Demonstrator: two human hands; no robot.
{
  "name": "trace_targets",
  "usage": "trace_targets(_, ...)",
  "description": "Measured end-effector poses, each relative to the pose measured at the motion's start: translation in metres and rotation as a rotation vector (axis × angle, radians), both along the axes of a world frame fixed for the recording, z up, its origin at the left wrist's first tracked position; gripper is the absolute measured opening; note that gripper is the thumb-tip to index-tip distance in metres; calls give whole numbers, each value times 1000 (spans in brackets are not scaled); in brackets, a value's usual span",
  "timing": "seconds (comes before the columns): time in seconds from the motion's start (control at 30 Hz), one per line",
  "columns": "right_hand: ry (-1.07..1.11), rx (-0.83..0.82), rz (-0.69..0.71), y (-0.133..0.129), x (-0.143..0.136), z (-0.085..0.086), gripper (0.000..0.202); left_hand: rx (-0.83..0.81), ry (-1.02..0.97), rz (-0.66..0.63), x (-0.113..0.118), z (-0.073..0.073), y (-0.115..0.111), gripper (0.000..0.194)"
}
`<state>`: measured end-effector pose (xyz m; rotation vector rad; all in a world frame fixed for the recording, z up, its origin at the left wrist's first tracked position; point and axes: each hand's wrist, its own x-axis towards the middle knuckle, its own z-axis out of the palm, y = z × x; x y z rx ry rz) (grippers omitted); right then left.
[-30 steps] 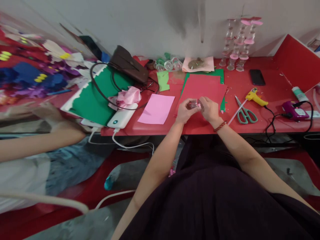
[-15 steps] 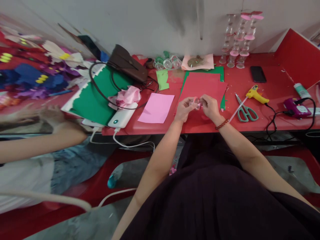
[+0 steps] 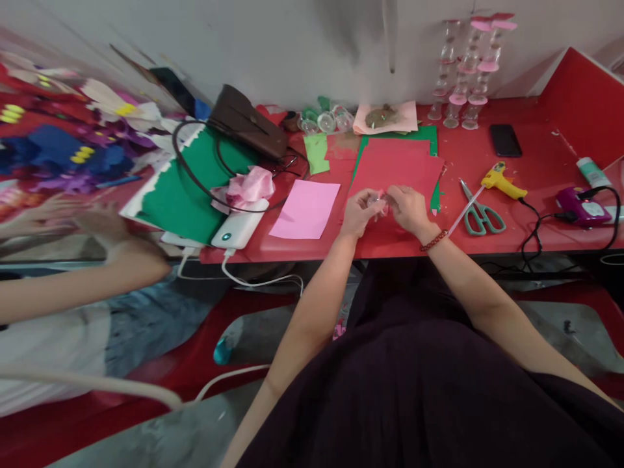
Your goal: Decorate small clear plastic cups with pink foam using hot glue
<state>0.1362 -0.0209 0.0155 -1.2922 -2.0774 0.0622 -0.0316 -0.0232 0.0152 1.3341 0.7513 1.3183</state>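
Observation:
Between my hands is a small clear plastic cup piece (image 3: 375,203) with a bit of red on it, held above red paper sheets (image 3: 390,166). My left hand (image 3: 358,213) grips its left side with the fingers curled round. My right hand (image 3: 407,207) pinches at its right side, fingertips close together, partly hiding the piece. A pink sheet (image 3: 306,209) lies to the left of my hands. Green-handled scissors (image 3: 480,214) and a yellow glue gun (image 3: 504,182) rest to the right.
Stacked clear cup towers (image 3: 458,84) stand by the wall. Further right are a phone (image 3: 505,140), a glue bottle (image 3: 592,173) and a purple device (image 3: 582,208). At left lie a power bank (image 3: 238,227), a brown case (image 3: 251,123) and another person's arm (image 3: 97,270).
My right hand has closed in on the plastic piece and covers more of it. The camera view has shifted slightly. The other person's hands at left have moved a little.

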Motion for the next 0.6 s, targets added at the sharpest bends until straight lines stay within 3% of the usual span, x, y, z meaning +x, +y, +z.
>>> trace_targets(0.33,462,-138,272,2,3,2,24,-135,-119,-86,-4,0,3,42)
trace_targets(0.6,742,-282,232,4,-3,3,45,-90,-85,-126,0,-6,10,48)
